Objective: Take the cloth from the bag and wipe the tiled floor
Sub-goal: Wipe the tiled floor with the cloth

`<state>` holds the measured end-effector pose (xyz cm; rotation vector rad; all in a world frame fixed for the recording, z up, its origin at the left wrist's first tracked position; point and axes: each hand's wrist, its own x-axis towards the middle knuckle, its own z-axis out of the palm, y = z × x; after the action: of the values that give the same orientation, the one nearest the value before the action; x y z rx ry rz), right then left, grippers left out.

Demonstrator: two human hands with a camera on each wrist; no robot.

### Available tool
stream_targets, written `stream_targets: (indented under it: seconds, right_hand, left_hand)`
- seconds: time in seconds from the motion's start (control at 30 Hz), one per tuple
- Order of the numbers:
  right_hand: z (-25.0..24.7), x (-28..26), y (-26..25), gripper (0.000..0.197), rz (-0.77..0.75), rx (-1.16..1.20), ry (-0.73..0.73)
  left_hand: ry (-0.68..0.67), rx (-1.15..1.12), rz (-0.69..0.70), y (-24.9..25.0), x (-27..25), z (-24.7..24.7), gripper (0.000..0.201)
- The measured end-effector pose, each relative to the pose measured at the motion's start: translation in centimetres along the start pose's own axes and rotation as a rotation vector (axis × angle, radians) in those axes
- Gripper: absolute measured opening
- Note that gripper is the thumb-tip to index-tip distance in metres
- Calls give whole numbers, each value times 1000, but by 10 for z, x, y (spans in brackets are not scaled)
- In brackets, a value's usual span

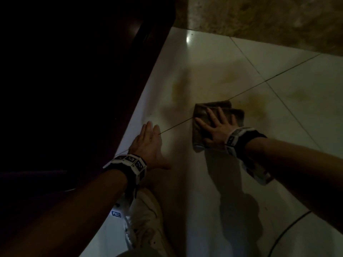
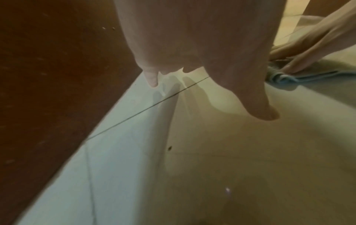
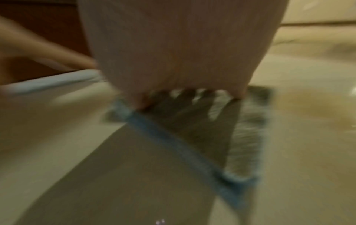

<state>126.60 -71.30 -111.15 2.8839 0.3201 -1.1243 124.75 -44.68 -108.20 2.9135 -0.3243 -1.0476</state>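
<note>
A folded grey-brown cloth [image 1: 201, 115] with a blue edge lies flat on the pale tiled floor [image 1: 232, 182]. My right hand [image 1: 213, 125] presses down on it with straight, spread fingers. The right wrist view is blurred and shows the cloth [image 3: 248, 137] under my palm. My left hand [image 1: 148, 143] lies flat on the floor to the left, near the dark wood, fingers straight, holding nothing. In the left wrist view my left hand [image 2: 192, 64] hovers close over the tile, and the cloth [image 2: 285, 76] shows at the right edge. No bag is in view.
A dark wooden door or cabinet [image 1: 83, 80] fills the left side. Brownish smears [image 1: 256, 104] mark the tiles beyond the cloth. A rough stone wall [image 1: 269, 17] runs along the back. My white shoe [image 1: 146, 223] is below my left arm, and a dark cable [image 1: 285, 232] curves at lower right.
</note>
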Motion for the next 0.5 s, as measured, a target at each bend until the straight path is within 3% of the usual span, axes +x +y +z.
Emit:
stream_targets:
  seconds: [0.07,0.13,0.27,0.5]
  right_hand:
    - [8,-10,-35,83,-53,-10,-5]
    - [22,-27,-68,86,-214,-80,25]
    - [21,-22,-63,83,-374,-201,22]
    - [-23,30,-22,78,-27,86,20]
  left_hand:
    - [-17,33,-3,-1,9,0,152]
    - [-28,53,6,-3,13,-1,154]
    - [-48,130,4,-8,15,-12,153]
    - [-53,92,-29,-12,14,-11,154]
